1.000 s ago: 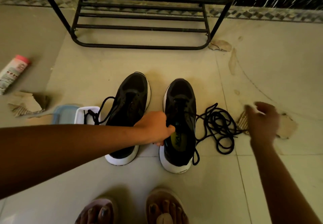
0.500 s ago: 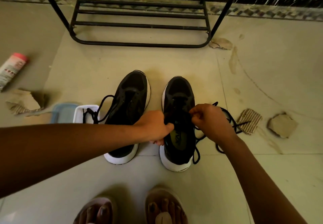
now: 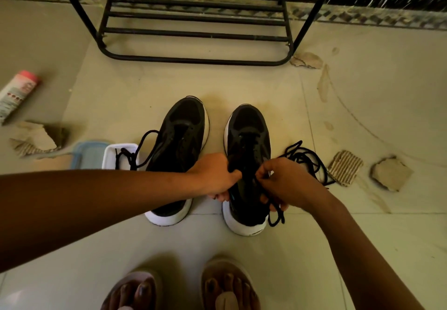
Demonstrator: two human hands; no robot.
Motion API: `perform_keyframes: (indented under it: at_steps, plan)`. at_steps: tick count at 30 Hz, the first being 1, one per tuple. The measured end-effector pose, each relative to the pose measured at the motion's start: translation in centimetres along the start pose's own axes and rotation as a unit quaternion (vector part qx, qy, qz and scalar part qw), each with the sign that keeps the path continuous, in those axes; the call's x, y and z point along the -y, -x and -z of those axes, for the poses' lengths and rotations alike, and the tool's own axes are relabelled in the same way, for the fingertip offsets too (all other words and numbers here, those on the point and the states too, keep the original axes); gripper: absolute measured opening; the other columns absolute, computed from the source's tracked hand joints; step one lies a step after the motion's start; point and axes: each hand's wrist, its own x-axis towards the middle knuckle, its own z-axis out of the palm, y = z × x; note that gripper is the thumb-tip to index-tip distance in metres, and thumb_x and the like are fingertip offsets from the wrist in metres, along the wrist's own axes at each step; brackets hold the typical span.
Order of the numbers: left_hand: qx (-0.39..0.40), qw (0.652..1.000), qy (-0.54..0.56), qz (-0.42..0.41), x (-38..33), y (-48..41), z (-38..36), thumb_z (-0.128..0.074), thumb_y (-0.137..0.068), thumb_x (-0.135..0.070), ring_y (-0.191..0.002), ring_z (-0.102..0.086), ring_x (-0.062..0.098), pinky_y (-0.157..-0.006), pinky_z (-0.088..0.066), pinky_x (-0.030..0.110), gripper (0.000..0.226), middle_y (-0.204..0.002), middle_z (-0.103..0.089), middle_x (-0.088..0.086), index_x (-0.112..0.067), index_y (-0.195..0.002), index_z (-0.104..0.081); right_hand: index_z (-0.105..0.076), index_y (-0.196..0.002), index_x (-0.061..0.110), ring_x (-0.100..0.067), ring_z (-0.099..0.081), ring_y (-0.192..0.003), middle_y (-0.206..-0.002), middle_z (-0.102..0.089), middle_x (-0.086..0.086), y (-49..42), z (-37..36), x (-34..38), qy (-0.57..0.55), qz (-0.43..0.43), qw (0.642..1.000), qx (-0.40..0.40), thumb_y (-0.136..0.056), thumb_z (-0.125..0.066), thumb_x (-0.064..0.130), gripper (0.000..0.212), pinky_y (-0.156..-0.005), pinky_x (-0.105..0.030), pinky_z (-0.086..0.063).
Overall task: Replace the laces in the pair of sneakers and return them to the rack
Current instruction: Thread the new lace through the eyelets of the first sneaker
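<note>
Two sneakers stand on the tiled floor (image 3: pixel 242 87) before one rack (image 3: pixel 193 34). Your left hand (image 3: pixel 212 176) grips the right sneaker (image 3: pixel 249 135) at its collar, and your right hand (image 3: pixel 285 184) fingers (image 3: pixel 262 169) pinch a lace (image 3: pixel 306 156) heaped beside it. A second lace (image 3: pixel 145 140) runs from one tub (image 3: pixel 119 147) to the left sneaker (image 3: pixel 179 155). One lid (image 3: pixel 87 152), one bottle (image 3: pixel 18 92) and four scraps (image 3: pixel 391 174) lie around.

Curled left hand (image 3: pixel 214 176) beside curled right hand (image 3: pixel 286 184)
</note>
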Motion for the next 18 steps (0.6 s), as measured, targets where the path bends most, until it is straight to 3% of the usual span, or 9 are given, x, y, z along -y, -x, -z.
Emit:
perform_keyframes:
  at_steps: [3, 6, 8, 11, 13, 16, 18]
  plan:
    - [0.003, 1.000, 0.003, 0.003, -0.2, 0.0, 0.0, -0.044, -0.096, -0.026, -0.044, -0.056, 0.008, -0.039, -0.040, 0.011, 0.039, -0.070, -0.069, 0.011, 0.001, -0.076, -0.064, -0.055, -0.075, 0.018, -0.016, -0.066, -0.060, -0.072, -0.065, -0.003, 0.7, -0.7, -0.1, 0.145, -0.005, 0.986, -0.076, -0.084, -0.066, 0.019, 0.014, -0.058, -0.024, -0.055]
    - [0.005, 1.000, 0.001, 0.001, -0.2, 0.0, 0.0, -0.044, -0.096, -0.025, -0.048, -0.057, 0.011, -0.038, -0.040, 0.011, 0.039, -0.072, -0.070, 0.013, 0.000, -0.073, -0.064, -0.038, -0.064, 0.025, -0.015, -0.056, -0.067, -0.068, -0.051, 0.003, 1.0, -1.2, -0.4, 0.233, -0.014, 0.963, -0.137, -0.083, -0.065, 0.035, 0.035, -0.059, -0.025, -0.046]
    - [0.009, 1.000, 0.005, 0.004, -0.2, 0.1, 0.0, -0.044, -0.096, -0.025, -0.050, -0.058, 0.013, -0.039, -0.040, 0.011, 0.038, -0.074, -0.070, 0.014, -0.002, -0.071, -0.062, -0.040, -0.067, 0.025, -0.015, -0.057, -0.068, -0.069, -0.053, 0.002, 1.0, -1.2, -0.5, 0.223, -0.027, 0.966, -0.125, -0.084, -0.064, 0.036, 0.032, -0.059, -0.025, -0.045]
    - [0.014, 1.000, 0.013, 0.007, -0.2, 0.0, -0.1, -0.044, -0.095, -0.025, -0.056, -0.060, 0.016, -0.040, -0.041, 0.012, 0.037, -0.078, -0.071, 0.016, -0.001, -0.074, -0.063, -0.059, -0.091, 0.010, -0.022, -0.067, -0.075, -0.081, -0.067, -0.008, 0.9, -0.7, -0.5, 0.169, -0.047, 0.980, -0.089, -0.085, -0.065, 0.022, 0.015, -0.070, -0.034, -0.057]
    - [0.015, 1.000, 0.014, 0.007, -0.1, 0.1, 0.0, -0.044, -0.095, -0.025, -0.056, -0.060, 0.016, -0.040, -0.042, 0.012, 0.036, -0.079, -0.071, 0.016, 0.000, -0.077, -0.063, -0.063, -0.093, 0.009, -0.018, -0.067, -0.068, -0.075, -0.068, -0.004, 1.0, 0.1, -0.6, 0.134, -0.037, 0.987, -0.085, -0.086, -0.064, 0.018, 0.011, -0.067, -0.030, -0.057]
    - [0.012, 1.000, 0.006, -0.004, 0.0, 0.2, 0.0, -0.046, -0.096, -0.027, -0.052, -0.058, 0.014, -0.038, -0.039, 0.010, 0.039, -0.078, -0.071, 0.016, 0.005, -0.084, -0.064, -0.068, -0.088, 0.020, -0.009, -0.061, -0.061, -0.066, -0.062, 0.007, 1.4, 1.7, -0.1, 0.136, 0.027, 0.979, -0.149, -0.089, -0.062, 0.026, 0.009, -0.062, -0.022, -0.051]
    - [0.007, 1.000, -0.004, -0.014, 0.1, 0.1, 0.0, -0.046, -0.095, -0.028, -0.050, -0.057, 0.012, -0.037, -0.036, 0.009, 0.040, -0.078, -0.072, 0.016, 0.006, -0.085, -0.065, -0.065, -0.078, 0.028, -0.005, -0.055, -0.052, -0.065, -0.062, 0.008, 1.9, 2.9, 0.7, 0.089, 0.077, 0.968, -0.222, -0.090, -0.060, 0.030, 0.013, -0.050, -0.014, -0.042]
